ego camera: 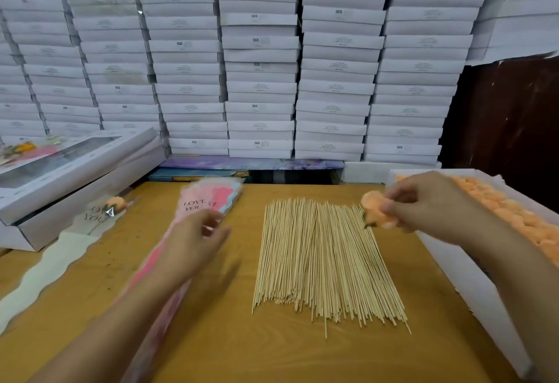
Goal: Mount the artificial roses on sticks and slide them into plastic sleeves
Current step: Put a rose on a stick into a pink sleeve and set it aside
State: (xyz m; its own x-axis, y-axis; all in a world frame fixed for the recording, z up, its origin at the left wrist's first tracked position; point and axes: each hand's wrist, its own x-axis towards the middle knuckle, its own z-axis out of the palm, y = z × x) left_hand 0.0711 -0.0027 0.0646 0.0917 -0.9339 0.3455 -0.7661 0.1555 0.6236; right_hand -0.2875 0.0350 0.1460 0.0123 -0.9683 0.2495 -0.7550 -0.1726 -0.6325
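Head view shows the task barely begun: one peach rose already sleeved lies at ten o'clock on the yellow wooden worktop. The right hand, at two o'clock, has its grip pinched on a soft peach artificial rose with a green calyx, unmounted, above the fanned pile of thin bamboo sticks. The left hand, fingers apart, hovers blurred over the pink printed plastic sleeves.

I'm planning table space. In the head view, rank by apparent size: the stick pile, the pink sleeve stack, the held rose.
1. Fanned pile of thin bamboo sticks
2. Pink printed plastic sleeve stack, partly hidden by the left arm, so unsure
3. Peach artificial rose in the right hand
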